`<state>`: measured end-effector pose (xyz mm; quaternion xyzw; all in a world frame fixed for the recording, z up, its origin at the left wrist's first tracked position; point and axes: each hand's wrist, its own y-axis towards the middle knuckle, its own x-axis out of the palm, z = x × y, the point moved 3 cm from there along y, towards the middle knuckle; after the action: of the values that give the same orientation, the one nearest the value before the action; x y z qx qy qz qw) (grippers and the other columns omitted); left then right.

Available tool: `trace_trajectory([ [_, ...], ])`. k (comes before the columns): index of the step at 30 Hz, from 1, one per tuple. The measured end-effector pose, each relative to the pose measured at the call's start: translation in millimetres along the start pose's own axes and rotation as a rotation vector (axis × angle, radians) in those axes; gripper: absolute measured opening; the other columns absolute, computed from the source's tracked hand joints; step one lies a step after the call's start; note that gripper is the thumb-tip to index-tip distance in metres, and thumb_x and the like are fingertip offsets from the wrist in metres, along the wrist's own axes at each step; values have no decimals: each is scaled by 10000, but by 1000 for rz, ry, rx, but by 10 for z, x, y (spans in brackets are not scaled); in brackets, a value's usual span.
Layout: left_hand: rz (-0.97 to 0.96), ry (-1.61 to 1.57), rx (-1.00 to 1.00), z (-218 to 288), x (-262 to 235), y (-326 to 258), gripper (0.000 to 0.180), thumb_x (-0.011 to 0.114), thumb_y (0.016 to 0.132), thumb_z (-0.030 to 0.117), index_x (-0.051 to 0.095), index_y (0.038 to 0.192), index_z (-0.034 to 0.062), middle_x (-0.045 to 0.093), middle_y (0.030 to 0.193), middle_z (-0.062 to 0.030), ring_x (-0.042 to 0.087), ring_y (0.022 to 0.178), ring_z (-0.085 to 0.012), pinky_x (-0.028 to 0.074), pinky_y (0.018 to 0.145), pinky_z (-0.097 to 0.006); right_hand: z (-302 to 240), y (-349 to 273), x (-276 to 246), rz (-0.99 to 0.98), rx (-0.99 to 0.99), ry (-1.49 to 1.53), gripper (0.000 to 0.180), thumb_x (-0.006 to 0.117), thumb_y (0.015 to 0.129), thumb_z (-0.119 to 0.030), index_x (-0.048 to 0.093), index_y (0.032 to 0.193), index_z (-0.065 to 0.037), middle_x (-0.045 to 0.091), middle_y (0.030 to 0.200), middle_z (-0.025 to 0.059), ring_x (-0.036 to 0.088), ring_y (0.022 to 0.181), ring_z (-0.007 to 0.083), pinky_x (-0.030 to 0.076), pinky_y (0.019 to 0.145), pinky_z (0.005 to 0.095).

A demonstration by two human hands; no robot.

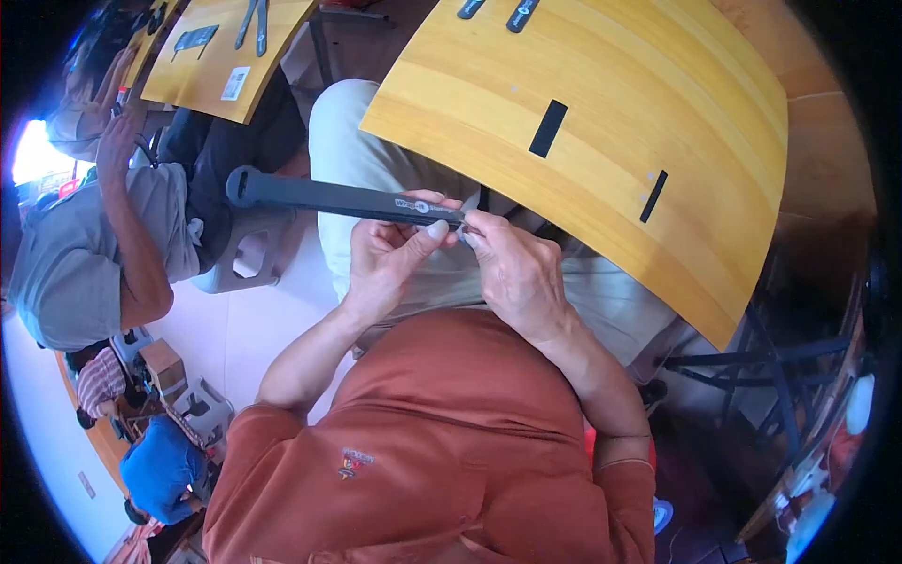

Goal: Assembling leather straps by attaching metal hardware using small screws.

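Strap point(310, 196) extends in front of us, off the wooden table point(648, 103); our left hand point(383, 265) pinches it near one end, apparently to steady it, while our right hand point(521, 274) grips that tip close beside, perhaps for finer control

We see a yellow wooden table point(648, 103) at upper right, a second table point(191, 83) upper left, a grey plastic stool point(224, 279) on pale floor point(211, 329), a white wall point(42, 437) and bright glare point(36, 162), perhaps a window.
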<state>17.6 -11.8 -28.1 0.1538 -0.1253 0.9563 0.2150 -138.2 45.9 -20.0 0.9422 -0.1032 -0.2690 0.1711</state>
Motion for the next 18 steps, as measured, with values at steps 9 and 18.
trace_trajectory([
  [9, -129, -29, -147, 53, -127, 12, 298, 644, 916, 35, 574, 1201, -24, 683, 1020, -94, 646, 863, -136, 533, 800, -272, 14, -40, -10, -38, -136, -22, 409, 579, 773, 71, 610, 1169, -25, 689, 835, 119, 681, 696, 263, 555, 599, 379],
  [18, -126, -6, -197, -9, -103, -15, 307, 649, 914, 35, 561, 1201, -24, 667, 1049, -81, 646, 905, -130, 536, 829, -267, 6, 20, -74, -197, -114, -64, 407, 582, 754, 31, 652, 1147, -52, 661, 799, 90, 666, 672, 255, 548, 572, 374],
])
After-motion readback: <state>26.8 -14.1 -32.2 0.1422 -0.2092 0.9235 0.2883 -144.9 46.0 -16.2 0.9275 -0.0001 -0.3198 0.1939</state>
